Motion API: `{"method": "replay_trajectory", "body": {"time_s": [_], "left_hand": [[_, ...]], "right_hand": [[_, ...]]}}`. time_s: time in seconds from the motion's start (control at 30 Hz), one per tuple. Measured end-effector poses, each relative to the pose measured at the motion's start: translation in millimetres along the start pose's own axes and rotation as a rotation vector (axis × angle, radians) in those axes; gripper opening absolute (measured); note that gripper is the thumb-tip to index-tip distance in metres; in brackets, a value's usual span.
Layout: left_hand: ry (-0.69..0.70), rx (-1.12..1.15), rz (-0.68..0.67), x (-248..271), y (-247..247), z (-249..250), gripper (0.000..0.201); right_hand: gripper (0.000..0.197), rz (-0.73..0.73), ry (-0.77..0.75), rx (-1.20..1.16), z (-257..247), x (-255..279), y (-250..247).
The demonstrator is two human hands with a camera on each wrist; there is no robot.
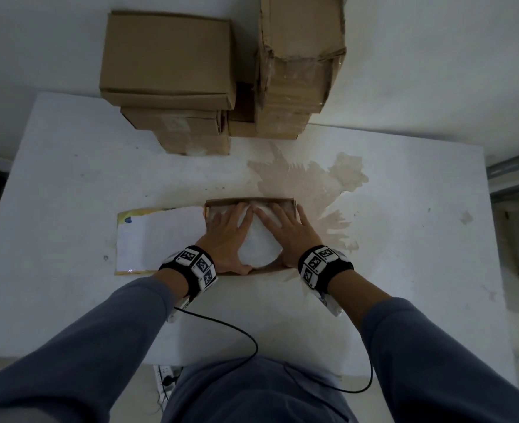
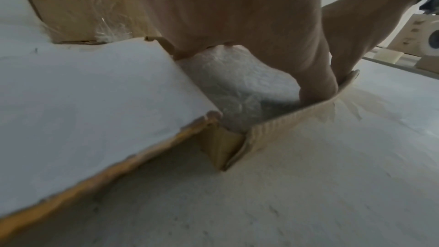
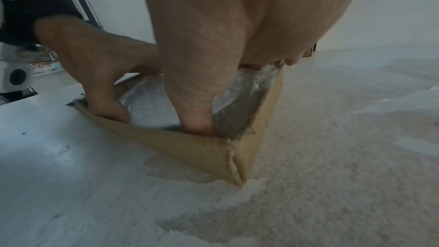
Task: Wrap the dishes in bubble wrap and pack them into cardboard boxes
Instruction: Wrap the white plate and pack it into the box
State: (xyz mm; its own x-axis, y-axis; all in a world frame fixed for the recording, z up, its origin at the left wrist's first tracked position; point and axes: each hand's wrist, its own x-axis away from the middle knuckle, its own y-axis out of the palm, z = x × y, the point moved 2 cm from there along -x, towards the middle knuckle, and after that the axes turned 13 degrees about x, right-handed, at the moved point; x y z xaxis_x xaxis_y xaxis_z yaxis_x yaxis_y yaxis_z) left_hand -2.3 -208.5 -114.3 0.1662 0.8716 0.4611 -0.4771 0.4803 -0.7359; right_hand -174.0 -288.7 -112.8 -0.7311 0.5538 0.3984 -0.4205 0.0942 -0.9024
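Note:
A shallow open cardboard box (image 1: 249, 200) sits mid-table, its white-lined lid flap (image 1: 160, 236) folded out flat to the left. Inside lies a round dish in bubble wrap (image 1: 256, 242). My left hand (image 1: 226, 236) and right hand (image 1: 288, 233) lie on top of it with straight, spread fingers, pressing down. Both thumbs reach down by the near box wall (image 3: 190, 149), beside the bubble-wrapped dish (image 3: 147, 104). The left wrist view shows the bubble-wrapped dish (image 2: 232, 85) between the lid flap (image 2: 95, 91) and the near box wall (image 2: 297, 115).
Two stacks of closed cardboard boxes stand at the table's back, one at the left (image 1: 166, 56) and a taller one at the right (image 1: 297, 56). A brown worn patch (image 1: 313, 178) marks the white tabletop (image 1: 69, 178). A black cable (image 1: 236, 331) hangs from my left wrist.

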Motion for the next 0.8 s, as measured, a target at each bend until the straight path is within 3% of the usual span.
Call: {"method": "replay_trajectory", "body": {"time_s": [0.27, 0.47, 0.8], "left_hand": [[0.032, -0.058, -0.035, -8, -3, -1, 0.148], [0.116, -0.071, -0.009, -5, -7, -8, 0.144], [0.223, 0.055, 0.088, -2, -4, -9, 0.130]], "right_hand": [[0.131, -0.061, 0.013, -0.031, 1, 2, -1], [0.134, -0.083, 0.028, 0.003, 1, 3, -11], [0.116, -0.050, 0.040, 0.027, 1, 4, -24]]}}
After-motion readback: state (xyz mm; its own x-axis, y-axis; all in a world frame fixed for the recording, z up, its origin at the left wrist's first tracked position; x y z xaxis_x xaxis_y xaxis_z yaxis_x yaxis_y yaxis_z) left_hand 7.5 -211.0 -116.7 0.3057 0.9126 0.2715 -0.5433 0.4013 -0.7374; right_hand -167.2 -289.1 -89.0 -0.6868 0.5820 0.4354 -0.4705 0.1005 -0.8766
